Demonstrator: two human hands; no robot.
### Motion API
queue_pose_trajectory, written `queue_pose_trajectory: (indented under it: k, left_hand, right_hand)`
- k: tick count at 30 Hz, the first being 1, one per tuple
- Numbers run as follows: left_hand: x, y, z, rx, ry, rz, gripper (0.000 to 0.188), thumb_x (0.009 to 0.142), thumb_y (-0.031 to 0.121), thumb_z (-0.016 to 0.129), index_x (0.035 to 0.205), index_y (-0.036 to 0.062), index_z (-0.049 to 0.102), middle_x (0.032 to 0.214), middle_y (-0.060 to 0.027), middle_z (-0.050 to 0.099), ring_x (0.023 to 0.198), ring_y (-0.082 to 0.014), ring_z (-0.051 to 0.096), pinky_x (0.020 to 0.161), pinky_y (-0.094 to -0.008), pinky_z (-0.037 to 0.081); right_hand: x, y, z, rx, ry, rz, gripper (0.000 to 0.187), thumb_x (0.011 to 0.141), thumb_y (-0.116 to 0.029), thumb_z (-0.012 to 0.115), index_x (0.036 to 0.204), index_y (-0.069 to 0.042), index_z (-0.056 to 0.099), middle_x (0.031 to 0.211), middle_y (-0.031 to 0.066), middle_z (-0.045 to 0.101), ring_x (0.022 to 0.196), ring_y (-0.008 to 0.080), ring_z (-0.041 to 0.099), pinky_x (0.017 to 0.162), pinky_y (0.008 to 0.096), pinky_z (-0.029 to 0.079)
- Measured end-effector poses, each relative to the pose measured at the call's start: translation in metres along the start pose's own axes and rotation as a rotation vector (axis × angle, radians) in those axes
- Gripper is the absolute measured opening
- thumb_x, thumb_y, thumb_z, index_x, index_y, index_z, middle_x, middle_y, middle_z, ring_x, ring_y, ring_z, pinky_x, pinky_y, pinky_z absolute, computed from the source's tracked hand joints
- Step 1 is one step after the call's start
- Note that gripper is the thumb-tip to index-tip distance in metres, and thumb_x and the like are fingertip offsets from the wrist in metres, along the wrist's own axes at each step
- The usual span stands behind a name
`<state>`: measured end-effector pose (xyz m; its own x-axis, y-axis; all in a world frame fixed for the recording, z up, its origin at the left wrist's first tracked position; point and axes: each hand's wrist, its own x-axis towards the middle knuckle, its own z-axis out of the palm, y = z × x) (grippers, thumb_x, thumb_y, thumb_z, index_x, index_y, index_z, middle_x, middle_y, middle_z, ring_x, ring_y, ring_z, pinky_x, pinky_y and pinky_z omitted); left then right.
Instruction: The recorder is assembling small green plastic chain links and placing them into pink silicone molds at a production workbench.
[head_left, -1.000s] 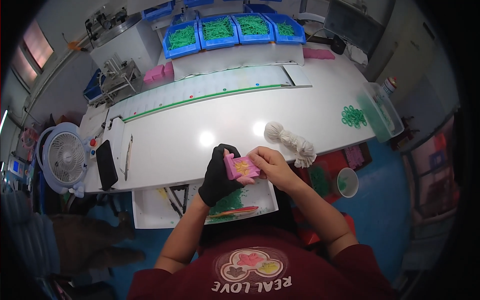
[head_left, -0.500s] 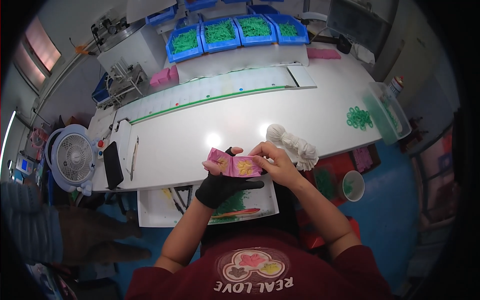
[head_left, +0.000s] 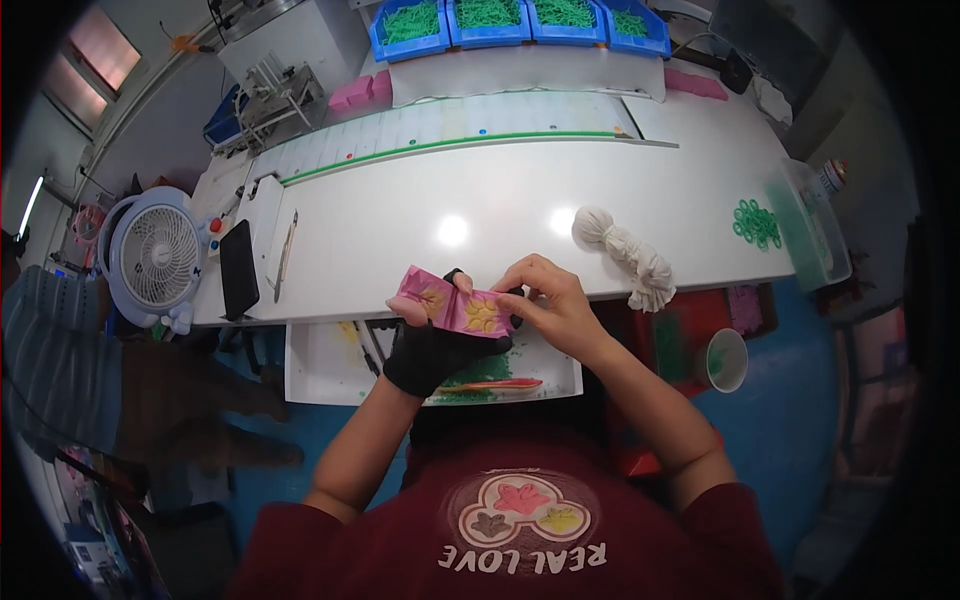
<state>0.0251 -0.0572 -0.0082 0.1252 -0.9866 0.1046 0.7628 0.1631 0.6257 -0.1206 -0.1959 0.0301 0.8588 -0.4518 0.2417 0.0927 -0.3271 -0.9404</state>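
My left hand (head_left: 432, 357), in a black glove with bare fingertips, cradles a pink folding mould (head_left: 456, 303) from below. The mould looks soft and lies opened into two halves. Yellow flower-like shapes (head_left: 483, 316) show in its cavities, the larger one on the right half. At the right edge of the mould, my bare right hand (head_left: 556, 305) pinches with thumb and forefinger. Whether it grips the rim or a small piece there is hidden by the fingers. Both hands are just above the table's front edge and a pulled-out white drawer (head_left: 300, 365).
Green crumbs and a red-orange tool (head_left: 500, 385) lie in the drawer. Left on the white table (head_left: 380, 220) are tweezers (head_left: 286, 255), a dark phone (head_left: 238, 270) and a fan (head_left: 157, 260). A cloth bundle (head_left: 626, 257), green rings (head_left: 757, 225) and a plastic box (head_left: 805, 230) stand right.
The whole view has shifted, so the table sits higher. My left fingers, stretched out before, now curl closer under the mould, which is tilted more. My right hand stays at its right edge.
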Motion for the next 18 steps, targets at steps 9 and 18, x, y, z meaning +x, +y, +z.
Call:
queue_pose_trajectory:
  k: [9, 18]
  left_hand:
    - [-0.117, 0.046, -0.049, 0.132, 0.435, 0.29, 0.083, 0.068, 0.073, 0.064, 0.119, 0.011, 0.043, 0.118, -0.0118, 0.052, 0.11, -0.0289, 0.057, 0.085, -0.0457, 0.056]
    - [-0.115, 0.03, -0.043, 0.196, 0.417, 0.31, 0.075, 0.073, 0.07, 0.062, 0.119, 0.0129, 0.044, 0.124, -0.0166, 0.054, 0.108, -0.0316, 0.061, 0.086, -0.0463, 0.057]
  right_hand:
    - [-0.036, 0.049, 0.037, -0.752, -0.628, -0.176, 0.022, 0.077, -0.022, 0.071, 0.085, -0.005, 0.059, 0.081, 0.0125, 0.061, 0.082, 0.033, 0.063, 0.071, 0.0445, 0.051]
    - [-0.038, 0.053, 0.042, -0.806, -0.682, -0.101, 0.015, 0.077, -0.006, 0.058, 0.091, 0.001, 0.057, 0.084, 0.0191, 0.062, 0.09, 0.0369, 0.062, 0.077, 0.0474, 0.05]
